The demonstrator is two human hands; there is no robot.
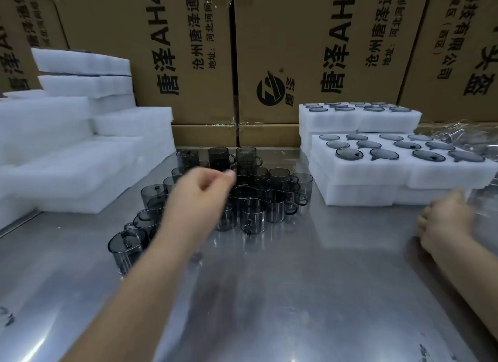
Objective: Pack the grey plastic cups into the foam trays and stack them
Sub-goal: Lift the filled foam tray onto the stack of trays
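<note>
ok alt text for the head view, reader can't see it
A person's left hand hovers over a cluster of grey cups on a steel table. Filled foam trays are stacked at right near the right hand; a foam pile sits left, cardboard boxes behind.

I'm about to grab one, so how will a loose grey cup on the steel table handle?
Probably light: the grey cup looks thin-walled and see-through. Likely slides easily on the shiny steel table. Squat and wide, so tipping seems unlikely.

Upright grey cups [253,197] clustered between empty [67,157] and filled foam trays [398,170]
</note>
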